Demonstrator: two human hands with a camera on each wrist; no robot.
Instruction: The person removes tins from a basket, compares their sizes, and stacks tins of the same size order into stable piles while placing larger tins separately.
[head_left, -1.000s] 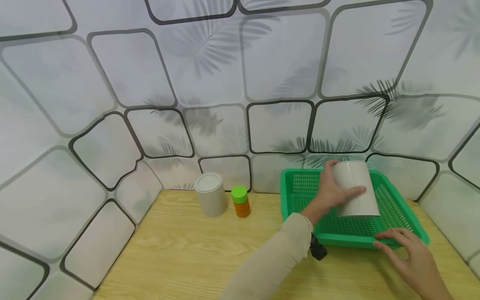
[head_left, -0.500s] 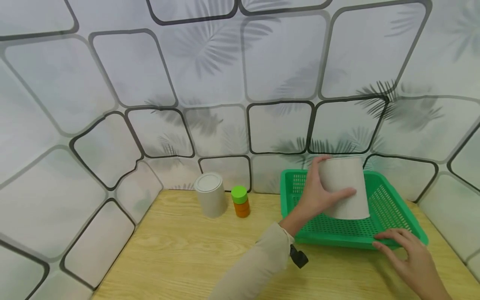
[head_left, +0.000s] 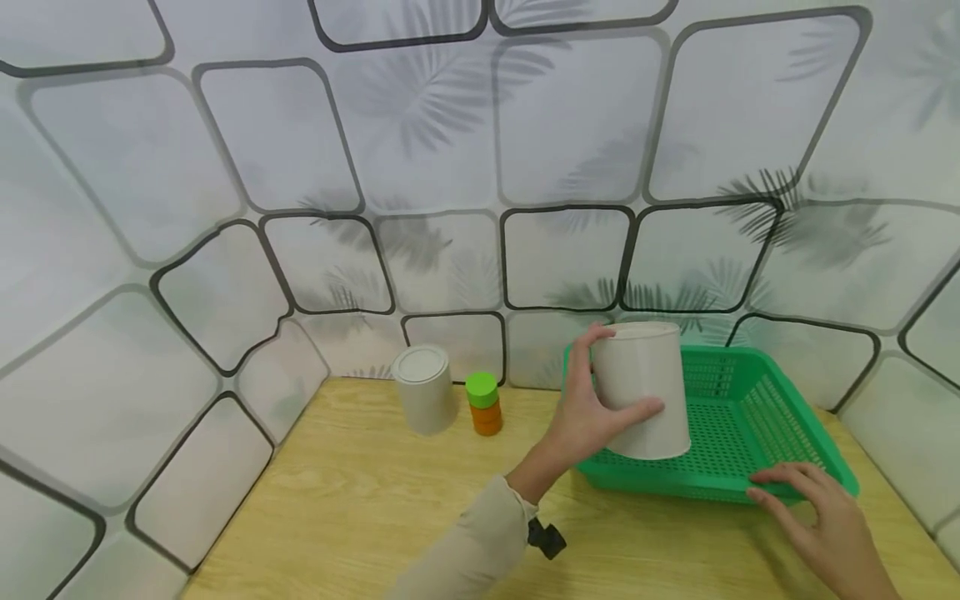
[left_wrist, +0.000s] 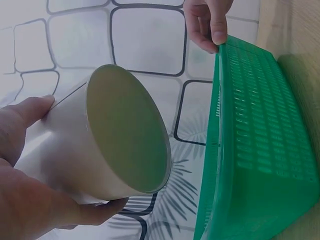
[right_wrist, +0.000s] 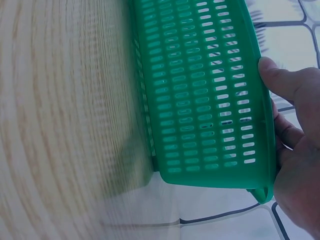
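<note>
My left hand [head_left: 588,417] grips a white can [head_left: 647,400] around its side, thumb across the front. The can hangs slightly tilted over the left part of a green plastic basket [head_left: 802,417]. In the left wrist view the can's round flat end [left_wrist: 127,132] faces the camera, and the basket wall [left_wrist: 270,105] stands beside it. My right hand [head_left: 817,517] pinches the basket's front rim near its right corner. The right wrist view shows the thumb [right_wrist: 272,72] on one side of that rim and the fingers curled on the other.
A second white can with a lid [head_left: 423,392] stands at the back left of the wooden table [head_left: 360,500]. Next to it is a small orange bottle with a green cap [head_left: 483,404]. A patterned wall covering [head_left: 562,258] rises right behind the table.
My left hand has carried the can leftward across the basket, and the can has turned more upright. My right hand stays on the rim. The head view has shifted slightly.
</note>
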